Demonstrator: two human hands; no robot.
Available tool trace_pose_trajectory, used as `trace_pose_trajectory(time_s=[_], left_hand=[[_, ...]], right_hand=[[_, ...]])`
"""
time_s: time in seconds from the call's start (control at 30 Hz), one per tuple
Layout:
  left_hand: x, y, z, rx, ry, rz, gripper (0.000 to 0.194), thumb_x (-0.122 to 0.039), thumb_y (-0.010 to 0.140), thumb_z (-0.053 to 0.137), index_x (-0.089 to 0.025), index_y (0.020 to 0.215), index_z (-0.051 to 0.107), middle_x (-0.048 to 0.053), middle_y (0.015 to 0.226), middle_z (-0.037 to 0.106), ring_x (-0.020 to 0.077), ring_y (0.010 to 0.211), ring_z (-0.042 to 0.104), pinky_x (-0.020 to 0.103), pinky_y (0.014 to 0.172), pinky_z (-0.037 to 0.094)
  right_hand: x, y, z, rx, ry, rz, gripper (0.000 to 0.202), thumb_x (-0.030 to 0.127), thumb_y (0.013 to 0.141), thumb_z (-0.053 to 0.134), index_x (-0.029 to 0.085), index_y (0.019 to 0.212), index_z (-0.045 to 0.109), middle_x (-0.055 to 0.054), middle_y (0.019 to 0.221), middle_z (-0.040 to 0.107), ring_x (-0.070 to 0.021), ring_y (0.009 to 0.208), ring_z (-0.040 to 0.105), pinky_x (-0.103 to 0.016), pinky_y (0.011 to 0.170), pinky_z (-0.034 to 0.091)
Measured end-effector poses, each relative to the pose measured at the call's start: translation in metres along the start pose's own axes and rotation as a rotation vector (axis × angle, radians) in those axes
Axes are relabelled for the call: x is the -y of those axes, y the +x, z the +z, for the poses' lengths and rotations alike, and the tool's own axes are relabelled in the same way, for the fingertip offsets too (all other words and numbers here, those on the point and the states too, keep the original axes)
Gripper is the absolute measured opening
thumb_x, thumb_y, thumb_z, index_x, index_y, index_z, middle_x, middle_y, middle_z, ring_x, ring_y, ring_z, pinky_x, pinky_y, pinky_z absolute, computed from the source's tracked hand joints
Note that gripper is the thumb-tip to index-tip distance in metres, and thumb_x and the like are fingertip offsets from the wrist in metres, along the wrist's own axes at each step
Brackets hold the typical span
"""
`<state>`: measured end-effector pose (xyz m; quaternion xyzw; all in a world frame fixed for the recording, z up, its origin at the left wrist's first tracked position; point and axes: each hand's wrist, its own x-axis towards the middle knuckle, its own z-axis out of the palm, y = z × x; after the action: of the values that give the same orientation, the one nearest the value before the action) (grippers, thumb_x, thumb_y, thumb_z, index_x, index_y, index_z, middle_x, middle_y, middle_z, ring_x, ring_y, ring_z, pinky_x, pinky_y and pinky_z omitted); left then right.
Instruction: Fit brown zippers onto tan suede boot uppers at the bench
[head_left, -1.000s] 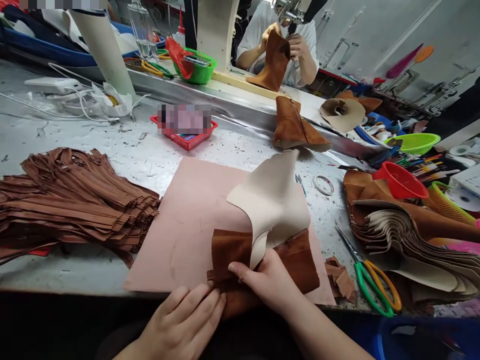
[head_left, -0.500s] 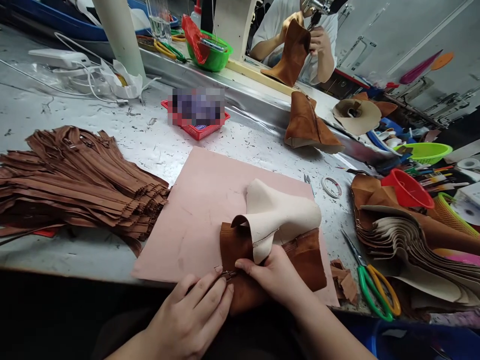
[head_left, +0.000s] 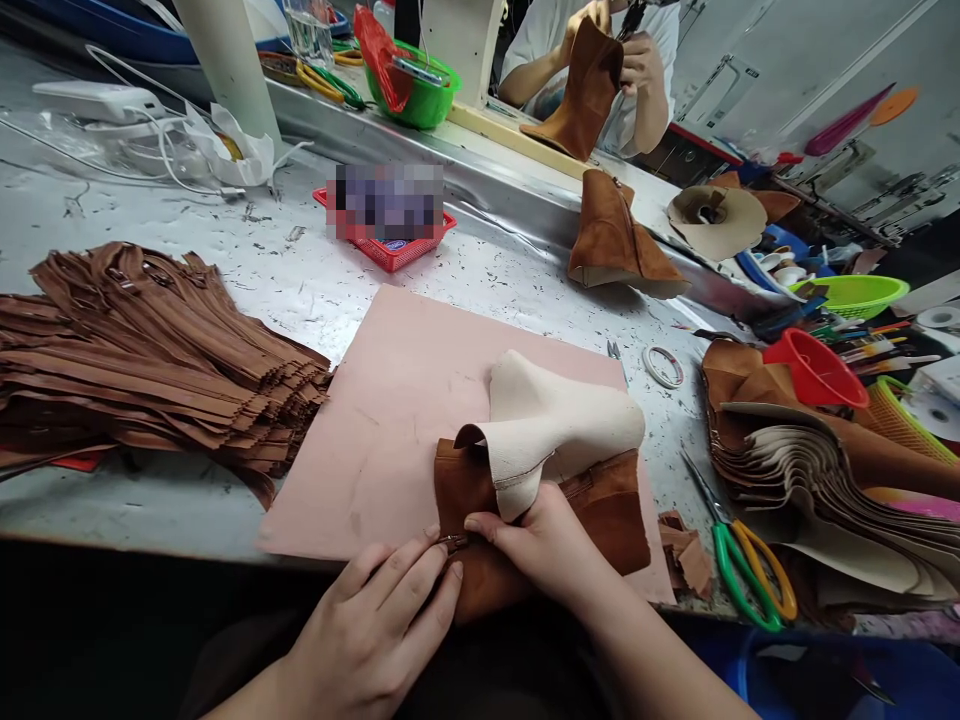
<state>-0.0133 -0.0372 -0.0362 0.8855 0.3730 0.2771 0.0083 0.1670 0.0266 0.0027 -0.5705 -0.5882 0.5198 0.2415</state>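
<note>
Left hand [head_left: 379, 615] touches zip [head_left: 454, 542], grip unclear; right hand [head_left: 553, 540] pinches brown leather [head_left: 487, 585] across near edge of pink mat [head_left: 375, 430]. Pale side [head_left: 562, 410] has flopped lower; zip shows plainer, work seemingly centred there.

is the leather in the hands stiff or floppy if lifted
The leather probably flops, since it folds over to show its pale side. It may have some spring: that side bulges up. It looks thin, so likely light.
</note>
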Motion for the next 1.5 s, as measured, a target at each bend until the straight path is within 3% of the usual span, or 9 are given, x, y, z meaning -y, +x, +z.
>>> trace_pose_trajectory(time_s=[0.47,0.67,1.03,1.1,1.2,1.27,1.33,1.43,1.5], left_hand=[[-0.004,0.020,-0.006,0.119,0.190,-0.010,0.022,-0.030,0.081,0.045,-0.024,0.093,0.063,0.003,0.109,0.064,0.0194,0.098,0.048,0.034,0.084,0.025],[-0.007,0.029,-0.005,0.163,0.104,-0.141,0.046,-0.048,0.075,0.054,-0.020,0.112,0.058,0.003,0.106,0.066,0.0214,0.093,0.051,0.036,0.087,0.024],[-0.014,0.054,-0.008,0.299,0.219,-0.089,0.068,-0.058,0.058,0.067,-0.020,0.112,0.058,0.005,0.098,0.064,0.0242,0.090,0.050,0.038,0.085,0.024],[-0.014,0.061,-0.007,0.329,0.225,-0.047,0.069,-0.059,0.057,0.067,-0.018,0.111,0.058,0.006,0.096,0.063,0.0242,0.090,0.050,0.038,0.085,0.025],[-0.019,0.069,0.000,0.345,0.220,0.062,0.067,-0.062,0.060,0.062,-0.013,0.106,0.061,0.010,0.105,0.063,0.0262,0.099,0.049,0.037,0.086,0.028],[-0.024,0.071,0.006,0.321,0.249,0.101,0.061,-0.058,0.064,0.061,-0.011,0.104,0.062,0.013,0.106,0.063,0.0273,0.101,0.049,0.037,0.086,0.030],[-0.027,0.070,0.010,0.273,0.301,0.093,0.045,-0.045,0.071,0.060,-0.012,0.102,0.064,0.012,0.102,0.065,0.0273,0.098,0.052,0.038,0.085,0.032],[-0.023,0.064,0.009,0.213,0.309,0.088,0.030,-0.023,0.078,0.048,-0.013,0.101,0.064,0.011,0.103,0.066,0.0251,0.098,0.054,0.038,0.086,0.032],[-0.011,0.058,0.003,0.197,0.257,0.107,0.034,-0.015,0.077,0.041,-0.012,0.102,0.063,0.010,0.106,0.065,0.0222,0.100,0.054,0.038,0.089,0.030]], right_hand=[[0.007,-0.009,-0.027,-0.120,-0.539,-0.055,0.020,0.029,0.074,0.052,0.017,0.058,0.050,0.000,0.052,0.055,-0.0136,0.049,0.048,-0.024,0.046,0.031],[0.000,-0.009,-0.034,-0.090,-0.427,-0.061,0.007,0.022,0.075,0.054,0.017,0.079,0.058,-0.003,0.078,0.066,-0.0182,0.070,0.059,-0.025,0.060,0.041],[-0.005,-0.006,-0.026,-0.137,-0.658,-0.066,0.009,0.023,0.077,0.052,0.017,0.079,0.058,-0.007,0.077,0.066,-0.0217,0.070,0.060,-0.028,0.060,0.041],[-0.007,-0.009,-0.025,-0.219,-0.745,-0.084,0.016,0.033,0.076,0.054,0.017,0.074,0.056,-0.006,0.069,0.063,-0.0210,0.062,0.058,-0.029,0.056,0.040],[-0.002,-0.011,-0.021,-0.592,-0.801,-0.248,0.035,0.049,0.070,0.057,0.015,0.077,0.053,-0.008,0.070,0.058,-0.0210,0.062,0.054,-0.030,0.055,0.041],[0.008,-0.010,-0.017,-0.744,-0.855,-0.442,0.036,0.043,0.071,0.057,0.012,0.089,0.054,-0.012,0.084,0.057,-0.0237,0.076,0.054,-0.033,0.065,0.043],[0.021,-0.005,-0.015,-0.693,-0.976,-0.518,0.026,0.028,0.072,0.054,0.012,0.093,0.055,-0.013,0.090,0.057,-0.0254,0.082,0.051,-0.036,0.071,0.042],[0.033,-0.001,-0.015,-0.563,-0.984,-0.380,0.009,0.016,0.071,0.046,0.015,0.074,0.054,-0.009,0.075,0.055,-0.0218,0.070,0.050,-0.033,0.062,0.041],[0.029,-0.004,-0.018,-0.524,-0.699,-0.323,0.008,0.017,0.070,0.043,0.017,0.066,0.050,-0.005,0.066,0.052,-0.0183,0.062,0.048,-0.030,0.057,0.040]])
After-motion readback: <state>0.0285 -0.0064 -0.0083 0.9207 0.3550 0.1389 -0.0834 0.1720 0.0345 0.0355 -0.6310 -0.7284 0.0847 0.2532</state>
